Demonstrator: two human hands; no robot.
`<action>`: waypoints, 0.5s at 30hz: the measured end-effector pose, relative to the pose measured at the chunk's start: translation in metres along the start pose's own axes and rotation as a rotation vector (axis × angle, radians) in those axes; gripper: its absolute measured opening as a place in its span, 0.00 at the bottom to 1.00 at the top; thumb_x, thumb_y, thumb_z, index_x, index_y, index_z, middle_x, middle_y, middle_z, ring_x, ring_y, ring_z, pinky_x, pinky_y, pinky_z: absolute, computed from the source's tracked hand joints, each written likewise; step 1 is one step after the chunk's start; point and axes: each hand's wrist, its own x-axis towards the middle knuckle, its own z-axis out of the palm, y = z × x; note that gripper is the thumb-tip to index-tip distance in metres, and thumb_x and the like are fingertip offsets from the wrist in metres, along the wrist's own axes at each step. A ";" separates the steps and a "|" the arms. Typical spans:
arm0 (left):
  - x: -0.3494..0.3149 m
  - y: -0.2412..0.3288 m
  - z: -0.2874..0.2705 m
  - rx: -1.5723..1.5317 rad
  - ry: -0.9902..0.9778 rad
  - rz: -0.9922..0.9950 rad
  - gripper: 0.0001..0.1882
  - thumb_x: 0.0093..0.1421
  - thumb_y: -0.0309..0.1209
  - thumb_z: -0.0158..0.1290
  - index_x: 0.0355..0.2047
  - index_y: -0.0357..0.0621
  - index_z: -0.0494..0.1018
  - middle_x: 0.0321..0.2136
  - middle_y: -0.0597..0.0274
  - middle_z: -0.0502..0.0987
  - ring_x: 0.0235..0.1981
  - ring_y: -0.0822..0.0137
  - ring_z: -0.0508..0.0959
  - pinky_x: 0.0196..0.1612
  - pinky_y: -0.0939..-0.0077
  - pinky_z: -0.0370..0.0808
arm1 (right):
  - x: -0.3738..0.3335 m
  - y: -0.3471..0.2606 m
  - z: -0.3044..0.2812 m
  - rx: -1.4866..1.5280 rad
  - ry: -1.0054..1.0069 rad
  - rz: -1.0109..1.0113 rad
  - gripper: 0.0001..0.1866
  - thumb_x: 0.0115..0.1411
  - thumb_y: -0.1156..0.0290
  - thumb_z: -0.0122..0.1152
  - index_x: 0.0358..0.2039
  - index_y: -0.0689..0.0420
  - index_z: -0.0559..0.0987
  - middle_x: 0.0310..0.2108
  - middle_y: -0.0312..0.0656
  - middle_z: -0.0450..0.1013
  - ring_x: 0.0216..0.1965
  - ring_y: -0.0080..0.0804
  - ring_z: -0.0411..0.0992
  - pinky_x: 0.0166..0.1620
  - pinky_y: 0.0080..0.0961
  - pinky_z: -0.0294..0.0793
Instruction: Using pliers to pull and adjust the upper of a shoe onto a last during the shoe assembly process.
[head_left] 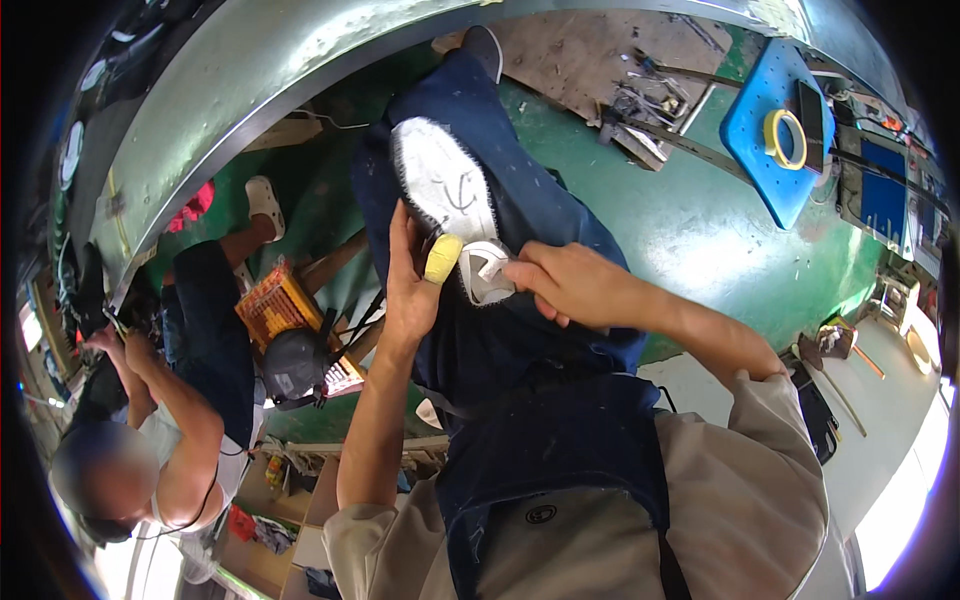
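A shoe upper (440, 175) rests on my navy-covered lap, its white sole side up, with a stitched rim and dark pen marks. At its near end is an opening with a pale edge and a grey inside. My left hand (412, 280) grips the shoe from its left side; yellow tape (443, 259) wraps the thumb, which presses beside the opening. My right hand (570, 285) is closed at the right of the opening, thumb and finger pinching a small whitish strip (491, 270) there. Whether that strip is part of the shoe cannot be made out.
A metal-edged bench (330, 50) curves along the top. At right, a blue board (765, 130) bears a tape roll (786, 139). A wooden board (560, 50) with tools lies beyond my knees. Another person (200, 400) works at left, near an orange crate (285, 312) and a dark bag (295, 365).
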 end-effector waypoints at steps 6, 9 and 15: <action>0.004 -0.002 0.007 0.091 -0.004 0.041 0.42 0.67 0.20 0.53 0.75 0.38 0.42 0.67 0.47 0.62 0.67 0.58 0.66 0.69 0.64 0.61 | 0.002 0.000 -0.026 0.150 -0.256 0.049 0.26 0.75 0.48 0.44 0.39 0.62 0.74 0.21 0.43 0.76 0.22 0.36 0.79 0.28 0.36 0.76; 0.004 -0.006 0.012 0.204 0.087 0.161 0.42 0.67 0.20 0.51 0.75 0.37 0.42 0.68 0.47 0.62 0.68 0.59 0.65 0.69 0.67 0.60 | 0.006 0.015 -0.009 -0.676 0.253 -0.522 0.21 0.74 0.50 0.48 0.40 0.57 0.72 0.22 0.48 0.76 0.24 0.49 0.78 0.26 0.44 0.72; -0.014 -0.013 0.016 0.085 -0.027 0.215 0.46 0.67 0.22 0.50 0.76 0.36 0.33 0.76 0.45 0.42 0.76 0.58 0.46 0.75 0.65 0.42 | 0.001 0.020 0.002 -0.553 0.348 -0.329 0.20 0.74 0.51 0.49 0.40 0.57 0.72 0.20 0.49 0.75 0.26 0.52 0.78 0.28 0.44 0.74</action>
